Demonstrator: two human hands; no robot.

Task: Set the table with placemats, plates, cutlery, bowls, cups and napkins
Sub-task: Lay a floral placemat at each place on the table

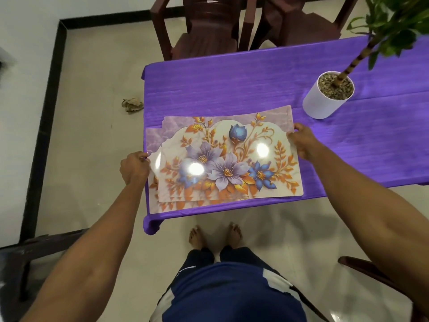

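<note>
— Where are the placemats?

— A fanned stack of floral placemats (222, 159) lies at the near left corner of the table (232, 84), on its purple cloth. The edges are stepped, so several mats show, but the exact number is unclear.

— And the hands?

— The left hand (134, 169) has its fingers curled on the left edge of the stack, pinching it. The right hand (301, 142) grips the far right corner of the top mat, thumb over the edge.

— Anything else on the table?

— A white pot (325, 101) with a plant stands to the right, apart from the mats. Two dark chairs (209, 29) sit at the far side, and a crumpled scrap (131, 105) lies on the floor left of the table.
</note>
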